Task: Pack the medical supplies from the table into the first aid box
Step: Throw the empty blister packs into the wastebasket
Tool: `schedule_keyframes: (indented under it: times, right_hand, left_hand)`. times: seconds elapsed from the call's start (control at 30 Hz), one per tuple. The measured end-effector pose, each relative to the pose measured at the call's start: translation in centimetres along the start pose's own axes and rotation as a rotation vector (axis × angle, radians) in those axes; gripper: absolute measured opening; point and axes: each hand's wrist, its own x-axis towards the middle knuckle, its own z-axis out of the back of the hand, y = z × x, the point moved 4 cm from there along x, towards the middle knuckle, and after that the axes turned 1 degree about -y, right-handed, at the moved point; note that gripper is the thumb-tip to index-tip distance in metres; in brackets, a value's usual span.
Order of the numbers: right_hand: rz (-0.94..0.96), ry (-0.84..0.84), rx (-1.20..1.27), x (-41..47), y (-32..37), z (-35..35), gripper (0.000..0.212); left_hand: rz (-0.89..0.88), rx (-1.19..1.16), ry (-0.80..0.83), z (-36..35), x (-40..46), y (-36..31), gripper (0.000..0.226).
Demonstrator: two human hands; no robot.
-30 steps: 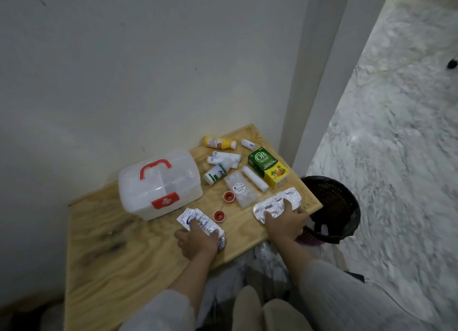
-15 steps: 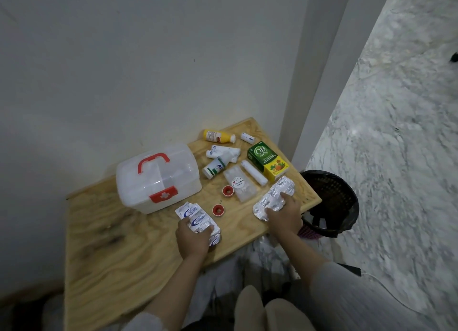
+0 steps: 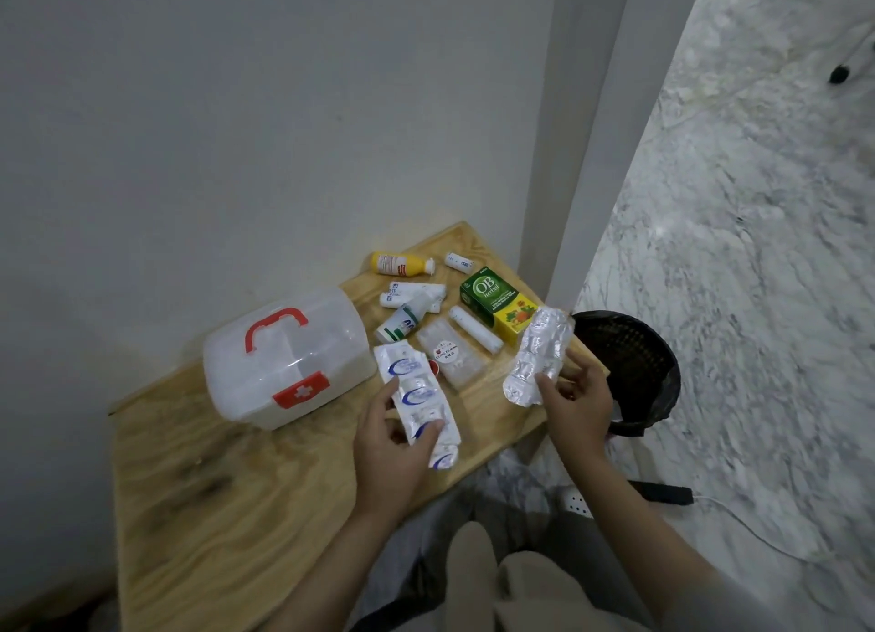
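The first aid box [image 3: 284, 357], clear plastic with a red handle and red latch, stands closed on the wooden table [image 3: 227, 480]. My left hand [image 3: 390, 442] holds a strip of white and blue sachets [image 3: 416, 394] lifted above the table, right of the box. My right hand [image 3: 575, 404] holds a silver blister strip [image 3: 537, 352] raised near the table's right edge. Behind them lie a yellow bottle [image 3: 400, 263], white tubes [image 3: 412, 294], a green-capped bottle [image 3: 402, 323], a green and yellow carton [image 3: 497, 302], a white roll [image 3: 476, 328], a small white vial [image 3: 459, 262] and a clear packet [image 3: 450, 359].
A black basket bin [image 3: 629, 371] stands on the marble floor just right of the table. The table sits in a corner against a grey wall, with a white pillar [image 3: 582, 158] at its back right. A power strip [image 3: 580, 501] and cable lie on the floor.
Both hands have lifted their strips off the table: the left with the sachet strip, the right with the blister strip, each now held upright above the surface.
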Motion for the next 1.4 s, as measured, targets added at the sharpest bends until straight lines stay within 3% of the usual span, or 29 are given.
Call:
schedule_keyframes:
  times: [0.2,0.37,0.63,0.77,0.97,1.13,1.4]
  right_hand:
    - [-0.019,-0.258,0.022,5.2,0.9,4.4,0.024]
    - [-0.182,-0.410,-0.157,11.4,-1.8,9.7,0.022]
    - [-0.400,-0.157,-0.418,21.6,-10.5,12.0,0.033]
    - [-0.458,-0.053,-0.426,23.4,-14.4,11.7,0.040]
    - [-0.493,-0.086,-0.359,20.3,-15.2,11.5,0.038]
    - [-0.478,-0.203,-0.180,15.8,-11.5,9.6,0.031]
    - [-0.072,-0.048,-0.118,8.8,-1.3,0.9,0.032]
  left_hand:
    - [-0.222,0.119,0.232,-10.6,5.8,-7.5,0.057]
    - [-0.240,0.350,0.547,-24.2,9.4,-10.1,0.058]
    - [-0.051,0.553,0.731,-39.9,14.2,-6.5,0.032]
    - [-0.001,0.592,0.782,-42.8,16.1,-3.0,0.066]
    - [0.127,0.433,0.681,-40.6,14.5,-3.2,0.058]
    - [0.071,0.156,0.535,-34.0,11.3,-6.4,0.051]
    - [-0.052,-0.023,0.093,-16.4,8.1,-7.6,0.037]
